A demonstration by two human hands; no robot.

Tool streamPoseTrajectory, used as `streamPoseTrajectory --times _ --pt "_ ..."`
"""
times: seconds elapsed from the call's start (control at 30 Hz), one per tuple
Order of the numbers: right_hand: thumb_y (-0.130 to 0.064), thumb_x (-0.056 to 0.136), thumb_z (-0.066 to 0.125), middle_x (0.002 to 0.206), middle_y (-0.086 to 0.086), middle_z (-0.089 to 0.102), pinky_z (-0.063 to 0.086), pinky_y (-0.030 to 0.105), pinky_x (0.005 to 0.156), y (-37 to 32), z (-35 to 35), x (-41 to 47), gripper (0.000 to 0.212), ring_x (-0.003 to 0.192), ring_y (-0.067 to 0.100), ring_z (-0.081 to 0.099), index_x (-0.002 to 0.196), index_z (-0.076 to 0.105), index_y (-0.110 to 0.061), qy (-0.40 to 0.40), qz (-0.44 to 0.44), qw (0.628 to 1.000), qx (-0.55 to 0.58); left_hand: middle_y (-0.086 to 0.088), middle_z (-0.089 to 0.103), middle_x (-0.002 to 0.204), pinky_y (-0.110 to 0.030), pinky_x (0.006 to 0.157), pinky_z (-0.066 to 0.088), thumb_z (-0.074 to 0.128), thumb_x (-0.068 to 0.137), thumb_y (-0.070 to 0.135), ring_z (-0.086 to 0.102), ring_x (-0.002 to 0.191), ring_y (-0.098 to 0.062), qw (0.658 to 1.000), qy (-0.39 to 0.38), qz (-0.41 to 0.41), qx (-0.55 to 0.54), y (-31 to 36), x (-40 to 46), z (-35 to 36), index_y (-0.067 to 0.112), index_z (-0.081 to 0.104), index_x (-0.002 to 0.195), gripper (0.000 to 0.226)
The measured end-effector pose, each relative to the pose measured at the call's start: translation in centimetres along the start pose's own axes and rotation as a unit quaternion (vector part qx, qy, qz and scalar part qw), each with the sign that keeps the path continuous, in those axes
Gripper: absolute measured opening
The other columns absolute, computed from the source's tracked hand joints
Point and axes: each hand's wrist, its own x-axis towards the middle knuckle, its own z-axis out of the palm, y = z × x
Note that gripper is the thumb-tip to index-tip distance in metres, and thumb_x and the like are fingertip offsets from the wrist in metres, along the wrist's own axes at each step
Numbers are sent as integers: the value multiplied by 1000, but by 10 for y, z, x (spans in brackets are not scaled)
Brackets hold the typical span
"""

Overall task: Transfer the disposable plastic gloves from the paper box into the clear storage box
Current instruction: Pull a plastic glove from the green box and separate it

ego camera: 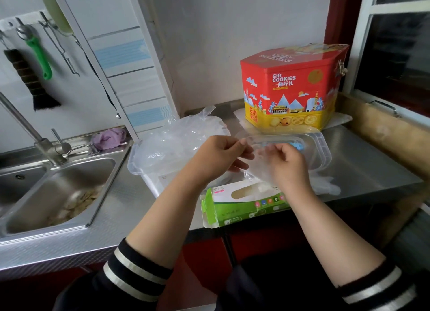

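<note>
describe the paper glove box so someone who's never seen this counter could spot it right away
Find the steel counter right of the sink. At its front edge, under the hands, lies the paper box: green and white, end flap open, unlike the tall red cookie tin behind.

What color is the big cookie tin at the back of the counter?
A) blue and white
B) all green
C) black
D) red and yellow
D: the cookie tin is red on top and yellow along the bottom, standing behind the clear lid.
</note>
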Motion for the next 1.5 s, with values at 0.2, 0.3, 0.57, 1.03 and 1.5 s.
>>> streamPoseTrajectory --times 0.2,0.3,0.57,1.03,1.5 --pt "-21 101 47 68 -7 54 37 9 56 -12 -7 -3 25 58 -7 49 81 56 -9 40 -42 998 36 -6 73 103 -30 80 57 44 103 22 71 84 -16 998 -31 -26 -39 -8 4 11 9 67 105 27" --pt "-21 102 45 72 -9 57 40 15 65 -18 -8 -9 25 66 -6 52 81 56 -11 59 -79 994 56 -9 72 108 -39 88 56 36 103 41 71 95 -23 990 -68 -74 -98 -11 6 12 4 63 115 47" --pt "-25 99 48 99 -13 66 42 6 80 0 -8 -28 28 94 -13 59 94 63 -1 8 -264 964 -8 -6 67 79 -32 67 58 31 95 64 67 64 -20 967 -67 -154 -193 2 26 14 5 68 96 70" --pt "-46 91 56 122 5 57 41 17 97 22 -11 -30 48 116 13 53 122 51 -10 -58 -312 941 -114 5 62 66 -25 64 50 61 89 4 59 57 -8 987 126 60 83 -4 34 32 18 62 85 15" --pt "-42 77 74 133 8 54 36 37 103 9 -14 -25 73 121 25 46 136 47 -10 -72 -239 937 -246 -6 69 91 -13 45 39 47 88 -11 54 50 -1 955 240 166 47 19 46 -42 24 51 121 48"
